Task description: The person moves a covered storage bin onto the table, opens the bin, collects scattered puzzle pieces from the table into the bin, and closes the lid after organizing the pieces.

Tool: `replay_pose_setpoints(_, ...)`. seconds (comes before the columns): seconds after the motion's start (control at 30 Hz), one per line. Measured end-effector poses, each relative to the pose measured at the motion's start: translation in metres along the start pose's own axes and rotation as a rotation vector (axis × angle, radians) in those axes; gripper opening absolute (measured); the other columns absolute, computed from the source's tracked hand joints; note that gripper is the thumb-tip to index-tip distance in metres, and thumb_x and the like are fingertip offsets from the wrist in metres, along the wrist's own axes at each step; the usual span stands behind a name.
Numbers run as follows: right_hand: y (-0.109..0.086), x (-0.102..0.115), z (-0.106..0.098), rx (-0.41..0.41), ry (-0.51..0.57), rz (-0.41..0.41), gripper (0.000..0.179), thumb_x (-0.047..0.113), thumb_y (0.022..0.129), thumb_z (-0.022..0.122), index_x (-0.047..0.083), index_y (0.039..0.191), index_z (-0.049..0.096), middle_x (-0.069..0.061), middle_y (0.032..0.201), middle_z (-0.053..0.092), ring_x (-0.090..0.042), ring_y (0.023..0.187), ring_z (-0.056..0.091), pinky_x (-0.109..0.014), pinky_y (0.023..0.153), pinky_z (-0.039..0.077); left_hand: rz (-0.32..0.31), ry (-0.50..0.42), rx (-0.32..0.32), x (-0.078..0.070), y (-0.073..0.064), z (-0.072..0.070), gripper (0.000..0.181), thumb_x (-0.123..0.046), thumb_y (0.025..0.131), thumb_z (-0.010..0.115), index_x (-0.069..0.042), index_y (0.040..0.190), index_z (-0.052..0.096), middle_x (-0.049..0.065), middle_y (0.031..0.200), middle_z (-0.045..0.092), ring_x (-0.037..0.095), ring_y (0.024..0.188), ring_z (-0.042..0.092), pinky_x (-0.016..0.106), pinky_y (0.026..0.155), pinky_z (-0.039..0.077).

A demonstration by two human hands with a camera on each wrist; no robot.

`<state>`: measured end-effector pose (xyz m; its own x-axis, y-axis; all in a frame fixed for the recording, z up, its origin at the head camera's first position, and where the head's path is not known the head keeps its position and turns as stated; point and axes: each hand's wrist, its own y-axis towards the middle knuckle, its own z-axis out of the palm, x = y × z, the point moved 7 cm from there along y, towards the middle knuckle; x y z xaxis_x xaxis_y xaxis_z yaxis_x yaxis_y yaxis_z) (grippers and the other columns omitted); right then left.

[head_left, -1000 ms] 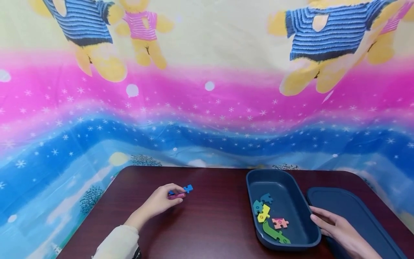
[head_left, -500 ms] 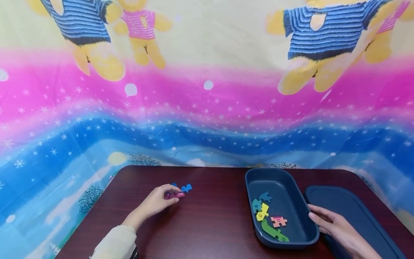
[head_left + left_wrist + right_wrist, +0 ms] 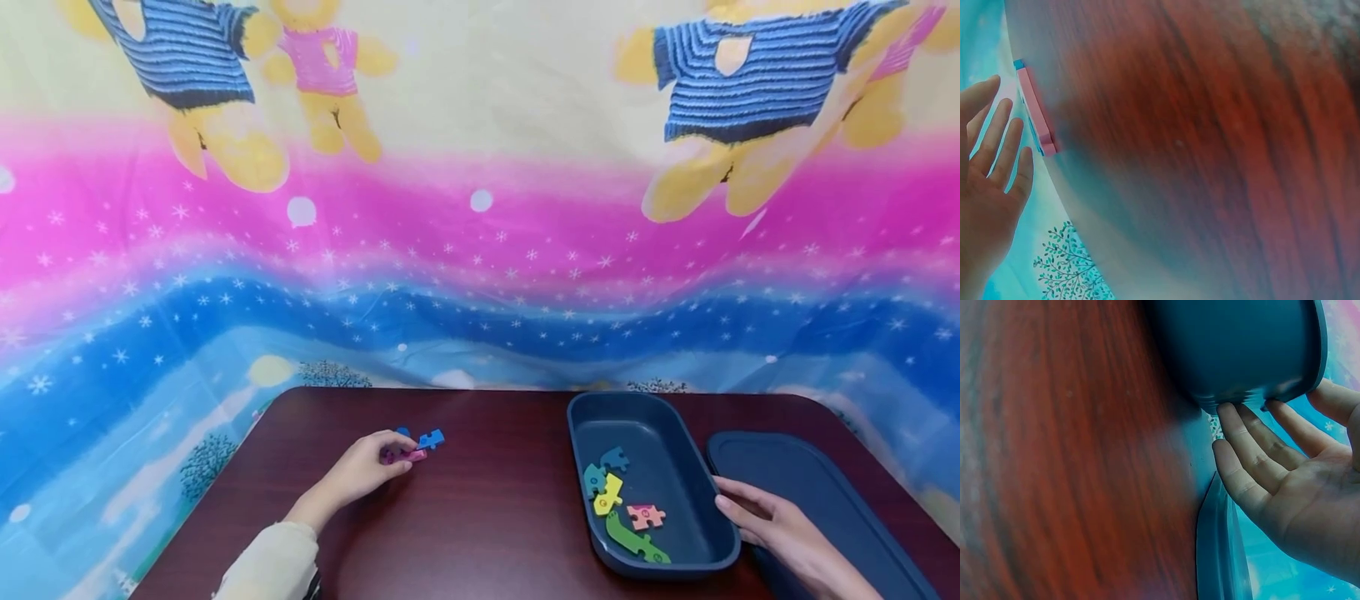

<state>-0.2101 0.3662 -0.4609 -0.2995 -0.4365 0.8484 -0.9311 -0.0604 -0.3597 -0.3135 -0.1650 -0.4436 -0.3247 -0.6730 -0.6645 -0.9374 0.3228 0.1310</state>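
Several puzzle pieces lie together at the left of the table: a blue puzzle piece (image 3: 431,439), a pink puzzle piece (image 3: 414,455) and others partly hidden behind fingers. My left hand (image 3: 367,467) is right beside them; in the left wrist view its fingers (image 3: 1005,147) are extended, with a small gap to the pink piece. At the right stands a dark blue box (image 3: 678,442), uncovered. Inside it lie yellow (image 3: 608,494), green (image 3: 633,540), salmon (image 3: 647,516) and teal (image 3: 594,481) puzzle pieces. My right hand (image 3: 780,521) touches the box's right wall with nearly straight fingers (image 3: 1238,431).
A flat dark blue lid (image 3: 817,492) lies on the table right of the box, partly under my right hand. The dark wooden table (image 3: 480,508) has rounded back corners. Behind it hangs a printed cloth (image 3: 480,275) with bears and snowflakes.
My left hand has drawn back slightly to the left, showing more of the pink and blue puzzle pieces. The right hand stays at the box. The head view has shifted a little.
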Motion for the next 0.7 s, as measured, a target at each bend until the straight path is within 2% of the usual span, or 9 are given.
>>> replay_pose_setpoints(0.2, 0.0003, 0.0002, 0.0006, 0.004, -0.012, -0.012, 0.075, 0.043, 0.106, 0.044, -0.012, 0.151, 0.021, -0.039, 0.146, 0.033, -0.045, 0.123, 0.052, -0.045, 0.091, 0.052, -0.002, 0.005, 0.006, 0.0011, 0.0022, 0.001, 0.022, -0.016, 0.088, 0.076, -0.013, 0.11, 0.073, -0.001, 0.104, 0.067, 0.02, 0.094, 0.061, 0.043, 0.085, 0.052)
replay_pose_setpoints(0.33, 0.0004, -0.0022, 0.0018, 0.002, -0.003, -0.001, 0.076, 0.044, 0.105, 0.044, -0.013, 0.151, 0.021, -0.039, 0.146, 0.033, -0.045, 0.122, 0.053, -0.045, 0.09, 0.052, -0.053, 0.043, 0.018, 0.0019, 0.002, 0.0032, 0.022, -0.016, 0.089, 0.076, -0.014, 0.11, 0.073, -0.001, 0.106, 0.068, 0.018, 0.095, 0.061, 0.042, 0.085, 0.052)
replay_pose_setpoints(0.5, 0.0009, -0.0002, 0.0006, -0.018, 0.015, 0.007, 0.077, 0.045, 0.104, 0.047, -0.011, 0.151, 0.023, -0.039, 0.148, 0.03, -0.044, 0.124, 0.051, -0.044, 0.091, 0.052, -0.11, 0.07, -0.003, -0.0001, 0.0024, -0.0003, 0.022, -0.013, 0.089, 0.074, -0.014, 0.111, 0.074, 0.0, 0.107, 0.068, 0.019, 0.095, 0.061, 0.041, 0.084, 0.053)
replay_pose_setpoints(0.7, 0.0001, 0.0007, 0.0006, -0.007, 0.003, 0.003, 0.076, 0.044, 0.105, 0.046, -0.011, 0.151, 0.022, -0.039, 0.148, 0.028, -0.046, 0.125, 0.05, -0.046, 0.091, 0.052, -0.123, 0.061, 0.013, 0.0025, 0.0021, 0.0021, 0.022, -0.012, 0.088, 0.075, -0.013, 0.11, 0.074, 0.0, 0.101, 0.067, 0.016, 0.085, 0.057, 0.033, 0.073, 0.052)
